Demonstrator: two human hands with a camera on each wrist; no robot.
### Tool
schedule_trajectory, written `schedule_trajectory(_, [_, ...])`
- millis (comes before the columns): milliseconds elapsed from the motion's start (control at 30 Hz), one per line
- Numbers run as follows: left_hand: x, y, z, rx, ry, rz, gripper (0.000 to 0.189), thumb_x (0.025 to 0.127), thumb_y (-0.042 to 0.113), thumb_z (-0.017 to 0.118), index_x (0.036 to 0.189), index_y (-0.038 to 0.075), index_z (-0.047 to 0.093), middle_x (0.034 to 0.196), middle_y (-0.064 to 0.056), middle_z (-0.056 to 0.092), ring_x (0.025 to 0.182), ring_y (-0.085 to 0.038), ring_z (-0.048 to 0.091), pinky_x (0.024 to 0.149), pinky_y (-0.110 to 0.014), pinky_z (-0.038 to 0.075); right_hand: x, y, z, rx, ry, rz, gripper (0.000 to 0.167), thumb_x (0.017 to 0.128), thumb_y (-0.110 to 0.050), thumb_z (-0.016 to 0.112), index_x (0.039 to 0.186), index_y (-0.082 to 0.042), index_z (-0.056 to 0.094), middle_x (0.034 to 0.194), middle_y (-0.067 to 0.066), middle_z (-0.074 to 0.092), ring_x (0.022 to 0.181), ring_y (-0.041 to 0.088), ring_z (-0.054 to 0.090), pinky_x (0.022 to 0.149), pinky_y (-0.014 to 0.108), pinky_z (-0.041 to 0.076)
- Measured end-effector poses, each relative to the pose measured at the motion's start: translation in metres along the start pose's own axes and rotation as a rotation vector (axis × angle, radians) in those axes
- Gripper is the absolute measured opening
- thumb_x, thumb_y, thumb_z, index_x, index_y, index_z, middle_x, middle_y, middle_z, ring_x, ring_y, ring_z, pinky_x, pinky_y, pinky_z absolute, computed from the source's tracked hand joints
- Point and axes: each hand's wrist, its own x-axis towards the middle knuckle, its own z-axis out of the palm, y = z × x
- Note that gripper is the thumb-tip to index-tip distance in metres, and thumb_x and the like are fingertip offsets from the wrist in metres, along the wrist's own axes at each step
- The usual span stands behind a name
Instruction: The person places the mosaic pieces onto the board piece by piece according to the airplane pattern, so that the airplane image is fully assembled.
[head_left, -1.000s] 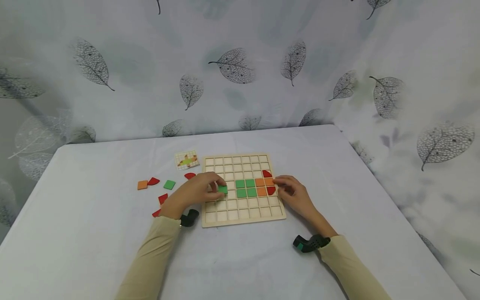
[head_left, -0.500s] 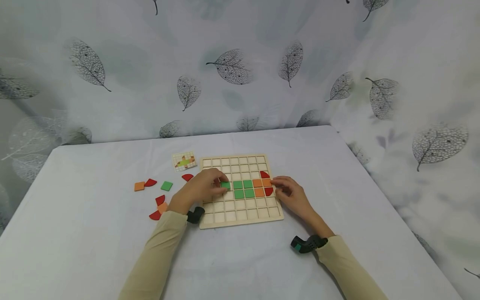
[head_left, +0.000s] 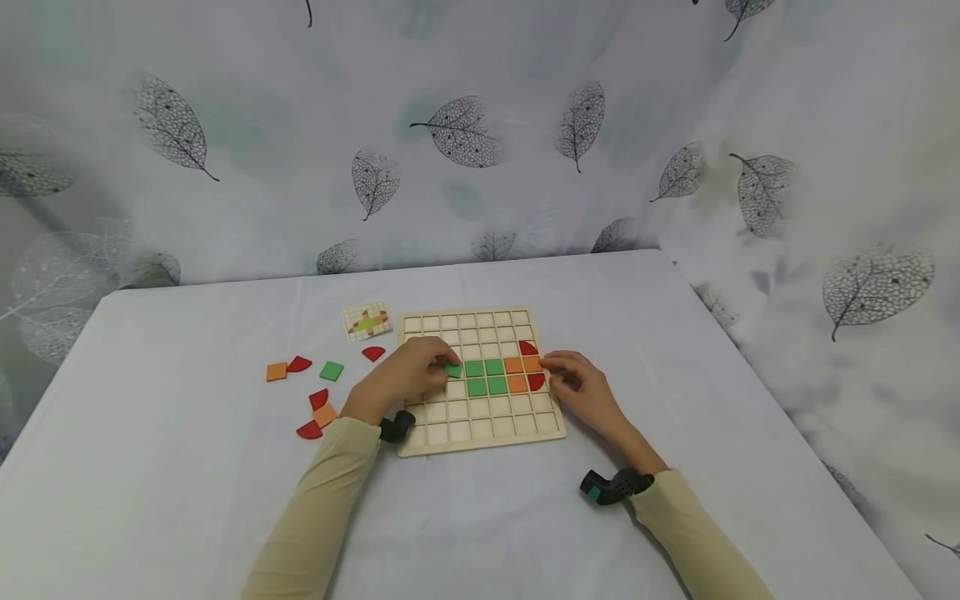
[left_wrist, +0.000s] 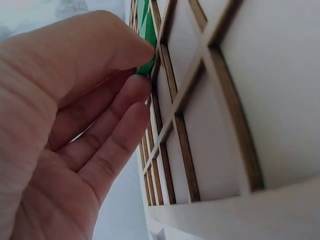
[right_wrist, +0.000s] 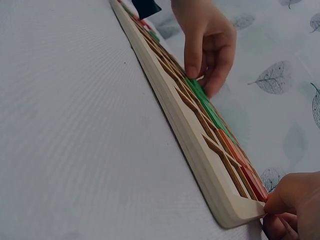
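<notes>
In the head view my left hand point(head_left: 403, 372) is over the left part of a wooden grid board point(head_left: 480, 448). Between thumb and fingers it pinches a green square tile point(head_left: 453, 371), which the left wrist view shows tilted against the grid. Several green tiles point(head_left: 475, 387) lie in cells just right of it, followed by orange square tiles point(head_left: 517, 383) and red quarter-round tiles point(head_left: 536, 382). My right hand point(head_left: 588, 393) holds the board's right edge, thumb and fingers at the rim point(right_wrist: 240, 215) in the right wrist view.
Left of the board lie loose tiles: a green square point(head_left: 332, 371), orange squares point(head_left: 277, 372) and several red quarter-rounds point(head_left: 373, 353). A small pattern card point(head_left: 367, 322) lies behind them. A leaf-print cloth point(head_left: 465, 133) hangs behind the white-covered table point(head_left: 187, 467).
My left hand has moved slightly right over the board, bringing the green tile closer to the placed green ones. My right hand stays at the board's edge. The head view has shifted a little.
</notes>
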Motion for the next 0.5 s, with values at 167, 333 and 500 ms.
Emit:
schedule_trajectory(167, [0.0008,-0.0014,-0.0013,0.038,0.033,0.070,0.016,0.088,0.001,0.066,0.104,0.002,0.070,0.103,-0.008,0.066,0.099,-0.021,0.062,0.092,-0.037,0.050,0.0000,-0.0013,-0.0009,0.002,-0.005,0.010,0.031,0.089,0.005,0.060,0.119,0.003,0.065,0.126,0.017,0.058,0.108,0.029,0.058,0.084,0.014,0.046])
schedule_trajectory(333, [0.0009,-0.0017,-0.0005,0.041,0.034,0.080,0.013,0.088,0.006,0.070,0.100,0.003,0.071,0.100,-0.006,0.067,0.097,-0.020,0.062,0.090,-0.035,0.050,-0.0002,-0.0041,-0.0008,0.013,-0.009,0.015,0.031,0.090,0.006,0.061,0.120,0.004,0.065,0.126,0.018,0.058,0.110,0.031,0.057,0.085,0.016,0.047])
schedule_trajectory(500, [0.0004,-0.0009,0.0006,0.040,0.025,0.061,0.012,0.089,0.008,0.070,0.100,0.005,0.071,0.101,-0.005,0.066,0.097,-0.019,0.061,0.090,-0.036,0.050,-0.0004,-0.0046,-0.0007,0.016,-0.002,0.005,0.031,0.090,0.005,0.061,0.120,0.006,0.064,0.127,0.020,0.057,0.110,0.033,0.058,0.086,0.023,0.049])
